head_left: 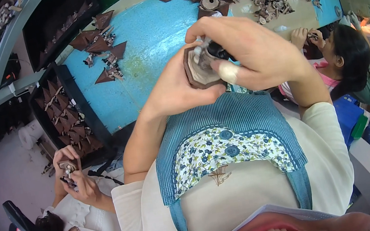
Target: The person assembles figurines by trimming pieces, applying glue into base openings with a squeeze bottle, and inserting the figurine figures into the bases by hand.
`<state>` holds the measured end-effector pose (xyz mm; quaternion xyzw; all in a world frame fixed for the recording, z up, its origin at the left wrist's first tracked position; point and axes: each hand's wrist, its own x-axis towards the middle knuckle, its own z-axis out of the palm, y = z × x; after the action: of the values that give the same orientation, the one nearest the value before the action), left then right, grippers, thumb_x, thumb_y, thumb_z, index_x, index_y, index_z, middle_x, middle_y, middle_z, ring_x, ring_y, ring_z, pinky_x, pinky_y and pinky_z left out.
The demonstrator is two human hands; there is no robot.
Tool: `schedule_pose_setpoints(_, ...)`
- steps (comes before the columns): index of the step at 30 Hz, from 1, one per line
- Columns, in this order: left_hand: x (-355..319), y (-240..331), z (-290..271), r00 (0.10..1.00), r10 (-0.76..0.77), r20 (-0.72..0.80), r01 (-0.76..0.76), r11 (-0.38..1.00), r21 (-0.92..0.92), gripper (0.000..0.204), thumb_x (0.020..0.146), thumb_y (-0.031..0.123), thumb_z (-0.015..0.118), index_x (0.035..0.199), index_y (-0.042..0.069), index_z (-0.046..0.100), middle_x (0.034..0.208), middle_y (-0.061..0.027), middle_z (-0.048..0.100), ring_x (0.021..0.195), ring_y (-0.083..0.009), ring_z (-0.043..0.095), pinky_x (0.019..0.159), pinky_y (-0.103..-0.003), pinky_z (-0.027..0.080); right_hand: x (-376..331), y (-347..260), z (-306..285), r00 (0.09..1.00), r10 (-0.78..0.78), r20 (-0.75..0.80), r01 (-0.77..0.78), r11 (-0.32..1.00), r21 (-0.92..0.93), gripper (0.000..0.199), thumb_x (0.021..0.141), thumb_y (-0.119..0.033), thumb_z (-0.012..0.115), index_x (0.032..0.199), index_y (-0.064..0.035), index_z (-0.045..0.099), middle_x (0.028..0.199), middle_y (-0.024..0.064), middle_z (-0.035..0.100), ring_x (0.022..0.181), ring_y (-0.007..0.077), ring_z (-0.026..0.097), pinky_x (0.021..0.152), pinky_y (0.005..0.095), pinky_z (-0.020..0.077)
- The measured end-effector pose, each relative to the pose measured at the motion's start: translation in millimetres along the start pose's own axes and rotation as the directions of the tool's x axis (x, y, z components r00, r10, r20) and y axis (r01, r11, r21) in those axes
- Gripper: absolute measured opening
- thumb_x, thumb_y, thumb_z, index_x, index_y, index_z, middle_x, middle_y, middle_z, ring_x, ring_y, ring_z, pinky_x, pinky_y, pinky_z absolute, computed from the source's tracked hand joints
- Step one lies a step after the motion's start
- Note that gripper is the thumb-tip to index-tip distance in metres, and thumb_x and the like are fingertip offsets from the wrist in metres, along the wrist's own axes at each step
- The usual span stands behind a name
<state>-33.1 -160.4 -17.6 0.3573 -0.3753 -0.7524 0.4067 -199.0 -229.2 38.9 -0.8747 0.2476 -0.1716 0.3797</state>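
In front of my apron, my left hand is closed around the rim of a brown, many-sided, hollow cone-like piece. Its pale grey-brown inner side faces up toward me. My right hand bends over it from the other side, fingers curled around a small grey-and-black part at the middle of the hollow. Whether that part is fixed to the cone or only touching it, I cannot tell. A whitish cover wraps one right fingertip.
The blue tabletop carries brown cones with small figures at left. More cones and a heap of small grey parts lie at the far side. A black tray stands left. Co-workers' hands work on both sides.
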Motion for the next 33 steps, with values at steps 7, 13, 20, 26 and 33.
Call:
schedule_pose_setpoints(7, 8, -2, 10, 0.952, 0.286, -0.112, -0.197, 0.848, 0.493, 0.061, 0.059, 0.018, 0.082, 0.105, 0.000, 0.046, 0.087, -0.0111, 0.063, 0.079, -0.0176, 0.064, 0.069, -0.030, 0.051, -11, 0, 40, 0.892, 0.160, -0.423, -0.138, 0.987, 0.084, 0.016, 0.093, -0.015, 0.047, 0.092, 0.0006, 0.047, 0.071, 0.0126, 0.051, 0.058, 0.0276, 0.052, 0.055, 0.0338, 0.0412)
schedule_pose_setpoints(13, 14, -11, 11, 0.902, 0.405, -0.151, -0.249, 0.772, 0.585, 0.063, 0.061, 0.019, 0.082, 0.108, 0.001, 0.043, 0.087, -0.0126, 0.064, 0.078, -0.0220, 0.066, 0.068, -0.031, 0.052, -9, 8, 44, 0.837, 0.185, -0.516, -0.148, 0.982, 0.114, 0.010, 0.087, -0.010, 0.052, 0.086, -0.0011, 0.047, 0.071, 0.0156, 0.055, 0.063, 0.0362, 0.053, 0.057, 0.0406, 0.0410)
schedule_pose_setpoints(20, 13, -17, 21, 0.809, 0.522, -0.269, -0.175, 0.652, 0.738, 0.067, 0.062, 0.011, 0.082, 0.114, 0.001, 0.043, 0.099, -0.0102, 0.061, 0.088, -0.0145, 0.060, 0.075, -0.031, 0.050, -8, 2, 55, 0.761, 0.274, -0.587, -0.231, 0.961, 0.149, 0.011, 0.088, -0.013, 0.051, 0.088, -0.0023, 0.047, 0.073, 0.0145, 0.056, 0.063, 0.0357, 0.051, 0.059, 0.0420, 0.0396)
schedule_pose_setpoints(26, 7, -14, 5, 0.980, 0.183, -0.076, -0.142, 0.915, 0.378, 0.061, 0.063, 0.009, 0.077, 0.113, 0.000, 0.043, 0.091, -0.0064, 0.060, 0.082, -0.0137, 0.061, 0.072, -0.028, 0.050, -14, 19, 35, 0.948, 0.081, -0.308, -0.036, 0.988, 0.150, 0.013, 0.086, -0.016, 0.053, 0.089, -0.0033, 0.049, 0.077, 0.0134, 0.056, 0.067, 0.0349, 0.051, 0.063, 0.0398, 0.0401)
schedule_pose_setpoints(33, 7, 12, -1, 0.965, -0.173, 0.199, 0.167, 0.985, 0.048, 0.071, 0.061, 0.003, 0.077, 0.122, -0.002, 0.040, 0.104, -0.0048, 0.053, 0.097, -0.0110, 0.053, 0.083, -0.028, 0.046, -8, 8, -10, 0.999, -0.045, -0.028, 0.048, 0.993, 0.112, 0.027, 0.083, -0.024, 0.061, 0.094, -0.0018, 0.052, 0.092, 0.0119, 0.050, 0.083, 0.0266, 0.050, 0.075, 0.0347, 0.0411)
